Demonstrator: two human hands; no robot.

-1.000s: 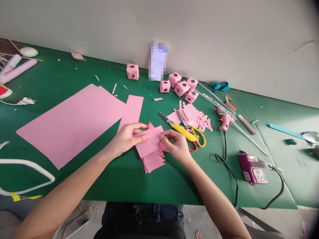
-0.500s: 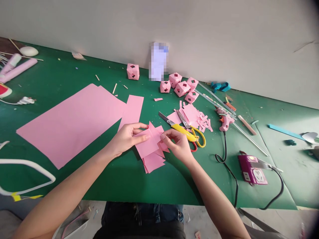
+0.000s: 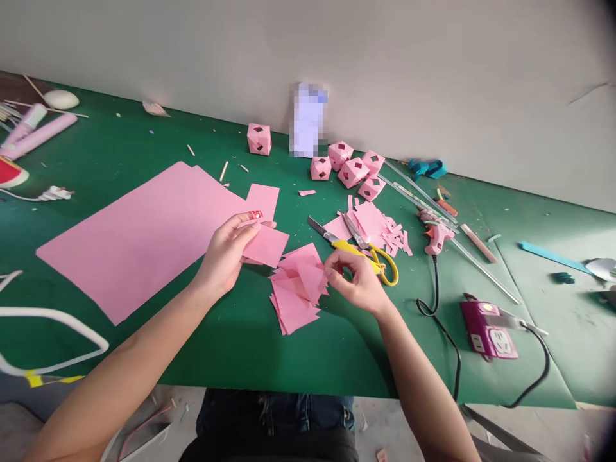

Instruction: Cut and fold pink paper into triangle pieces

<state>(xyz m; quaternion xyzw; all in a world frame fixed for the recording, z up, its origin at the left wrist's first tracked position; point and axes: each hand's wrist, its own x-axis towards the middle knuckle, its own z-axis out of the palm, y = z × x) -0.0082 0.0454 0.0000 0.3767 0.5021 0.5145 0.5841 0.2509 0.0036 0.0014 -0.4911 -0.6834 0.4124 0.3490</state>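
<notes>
My left hand (image 3: 226, 253) is closed on a few pink paper squares (image 3: 268, 244), thumb on top, over the table left of a pile. Between the thumb and fingertips of my right hand (image 3: 355, 276) is the edge of a thin pink paper piece (image 3: 310, 273), tilted above the pile. Several cut pink papers (image 3: 293, 311) lie loosely stacked below it, some with pointed edges. Just beyond my right hand rest a yellow utility knife (image 3: 344, 247) and yellow-handled scissors (image 3: 385, 264), partly hidden by the hand.
A large pink sheet (image 3: 139, 237) lies at left, a pink strip (image 3: 264, 199) beside it. Folded pink paper shapes (image 3: 353, 172) and a phone (image 3: 308, 122) stand at the back. Paper scraps (image 3: 394, 236), a glue gun (image 3: 436, 236) and a purple power socket (image 3: 488, 330) are at right.
My left hand has moved left and up with its pink squares, away from the pile. My right hand has shifted slightly right, holding the edge of a pink piece.
</notes>
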